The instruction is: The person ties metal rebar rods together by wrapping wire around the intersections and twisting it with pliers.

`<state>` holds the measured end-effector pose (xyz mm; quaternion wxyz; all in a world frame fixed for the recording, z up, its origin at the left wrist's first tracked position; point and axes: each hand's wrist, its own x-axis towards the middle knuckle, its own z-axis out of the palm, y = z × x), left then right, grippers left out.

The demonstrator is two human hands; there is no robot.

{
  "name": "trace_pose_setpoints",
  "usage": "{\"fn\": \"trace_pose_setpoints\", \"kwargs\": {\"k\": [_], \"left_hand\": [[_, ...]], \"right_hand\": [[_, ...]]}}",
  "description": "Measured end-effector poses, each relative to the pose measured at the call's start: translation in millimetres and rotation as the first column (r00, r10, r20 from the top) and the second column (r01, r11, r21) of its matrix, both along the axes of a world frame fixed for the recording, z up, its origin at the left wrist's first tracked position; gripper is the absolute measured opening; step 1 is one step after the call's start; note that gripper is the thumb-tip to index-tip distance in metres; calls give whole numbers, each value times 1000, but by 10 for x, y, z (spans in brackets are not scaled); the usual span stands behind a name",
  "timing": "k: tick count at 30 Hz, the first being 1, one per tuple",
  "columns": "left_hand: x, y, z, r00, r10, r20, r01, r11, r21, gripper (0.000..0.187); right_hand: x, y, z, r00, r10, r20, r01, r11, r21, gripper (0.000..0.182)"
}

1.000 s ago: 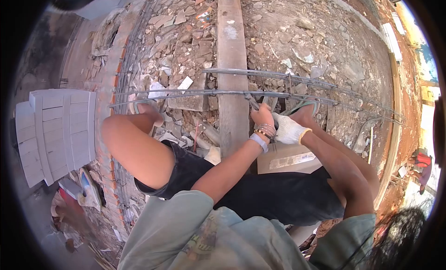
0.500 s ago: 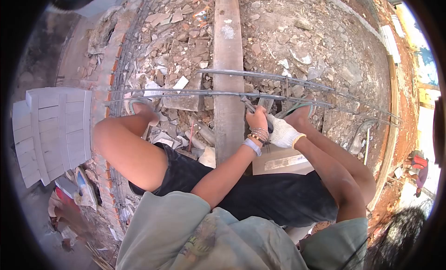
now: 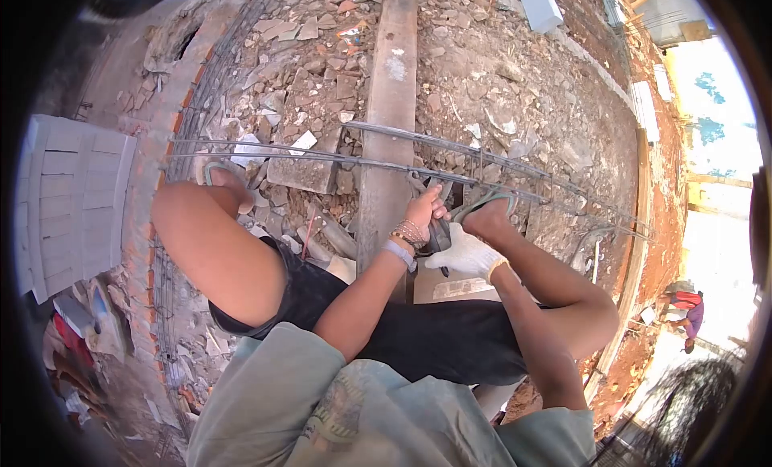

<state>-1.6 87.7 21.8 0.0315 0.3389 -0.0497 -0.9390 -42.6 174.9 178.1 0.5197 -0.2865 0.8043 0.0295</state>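
Observation:
My left hand (image 3: 421,213), bare with bracelets and a band at the wrist, wraps round a dark hand tool (image 3: 439,235) like pliers or cutters. My right hand (image 3: 466,254), in a white glove with a yellow cuff, is beside the tool's handles with its fingers partly spread; whether it still touches a handle is unclear. The tool's head is close to long thin steel bars (image 3: 322,155), which cross over a wooden plank (image 3: 391,89). A second pair of bars (image 3: 434,140) runs just beyond them.
Broken rubble (image 3: 338,85) covers the ground around my sandalled feet. Stacked pale blocks (image 3: 76,202) stand at the left, near a rebar-lined brick edge. A white block (image 3: 540,7) lies at the top. A person (image 3: 687,313) is far right.
My gloved right hand has loosened, with its fingers now spread beside the tool. The view has shifted, bringing more of the right side into sight.

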Motion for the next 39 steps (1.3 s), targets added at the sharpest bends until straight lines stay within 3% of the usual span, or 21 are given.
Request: {"fn": "trace_pose_setpoints", "kwargs": {"k": [1,2,4,5,8,9,10,12,15,17,18,22,23,24,27,31,34,35,38,39], "left_hand": [[44,-7,-7,999,-8,-54,10,1000,27,21],[89,-20,-22,994,-15,-105,21,998,53,23],[158,-77,64,982,-6,-189,27,994,111,32],[179,-81,109,972,27,-232,11,987,158,34],[209,-130,-56,916,55,-397,39,973,226,37],[249,-130,-128,891,51,-451,64,970,235,38],[251,-147,-136,871,75,-486,60,965,257,41],[251,-172,-138,825,133,-549,45,953,300,47],[177,-110,161,984,-10,-178,41,985,170,43],[135,-13,212,995,-84,-46,88,989,114,42],[101,14,219,993,-117,20,115,990,86,43],[-59,125,157,986,36,164,-14,991,-136,44],[-124,134,54,967,-62,249,101,984,-149,26],[-187,193,-62,971,-39,235,87,977,-197,24],[-275,241,-108,970,-16,244,98,939,-330,13],[-360,247,-102,981,-20,193,75,956,-283,9],[-390,225,109,945,49,323,20,978,-206,11],[-434,273,103,905,71,419,35,970,-241,19],[-519,419,-178,756,60,652,175,941,-290,28],[-445,415,-260,785,81,615,249,867,-432,38]], "right_hand": [[-105,169,-199,990,-62,130,79,988,-130,63],[-200,303,-412,898,-265,352,311,947,-82,59],[-252,310,-495,464,-569,679,665,730,157,51],[-207,370,-512,309,-634,709,733,634,247,41],[196,142,-205,-171,-549,818,803,403,439,34],[298,233,-521,-238,-588,773,797,336,502,26],[355,158,-537,-103,-659,745,816,373,442,21],[332,75,-450,56,-752,657,846,385,369,15],[109,144,-420,411,-722,556,762,607,225,22],[-140,199,-473,812,-492,315,503,863,50,25],[-237,172,-466,934,-320,156,324,946,1,26],[-435,158,-440,974,-177,143,187,981,-57,31],[-502,183,-471,987,-94,134,110,987,-118,31],[-568,192,-486,993,-8,120,30,984,-178,31],[-714,127,-451,994,-31,107,41,995,-94,29],[-995,302,-868,976,-12,220,28,997,-72,39],[-982,350,-911,970,-27,242,63,988,-143,38],[-822,118,-530,962,-97,254,107,994,-25,40],[-652,405,-907,977,-73,199,109,979,-172,43],[-666,463,-1057,875,-194,443,272,955,-118,44]]}}
